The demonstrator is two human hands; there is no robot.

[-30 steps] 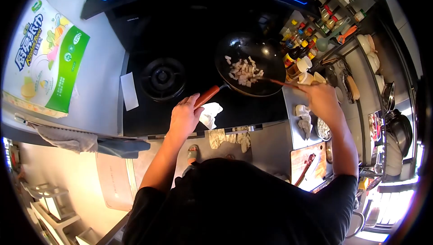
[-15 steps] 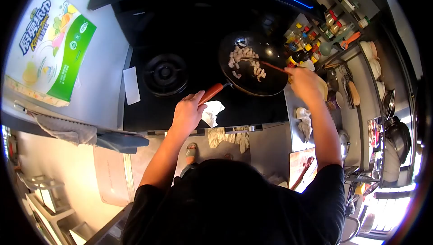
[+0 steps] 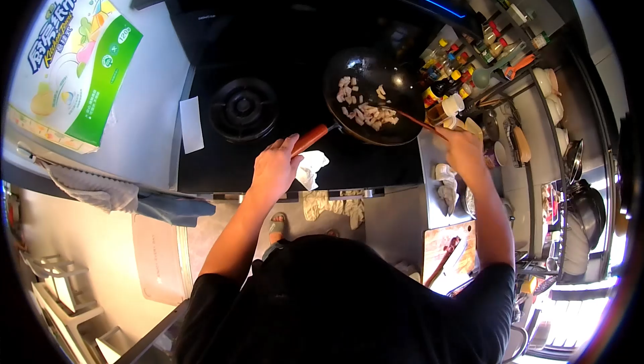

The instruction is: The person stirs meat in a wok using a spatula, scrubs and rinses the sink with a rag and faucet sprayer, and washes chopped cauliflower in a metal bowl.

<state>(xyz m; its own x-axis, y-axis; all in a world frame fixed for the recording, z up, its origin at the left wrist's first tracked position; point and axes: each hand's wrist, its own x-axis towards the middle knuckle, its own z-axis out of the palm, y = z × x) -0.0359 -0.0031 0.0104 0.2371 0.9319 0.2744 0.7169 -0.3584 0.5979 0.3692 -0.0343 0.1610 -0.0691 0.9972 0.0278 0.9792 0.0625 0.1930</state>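
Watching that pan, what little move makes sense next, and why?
Probably a light stir: the right hand sweeping the reddish utensil through the pale pieces to spread them. They lie unevenly in the pan, many bunched together, some apart, and the left hand grips the handle, which should steady it.

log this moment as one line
left hand: grips red-brown cylindrical handle | right hand: holds slender reddish-brown utensil | round black wok: contains pale chopped pieces

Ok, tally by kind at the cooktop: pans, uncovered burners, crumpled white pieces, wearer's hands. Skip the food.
Pan: 1
Uncovered burner: 1
Crumpled white piece: 1
Hands: 2 (left hand on the pan's handle, right hand on a slim utensil)
Total: 5
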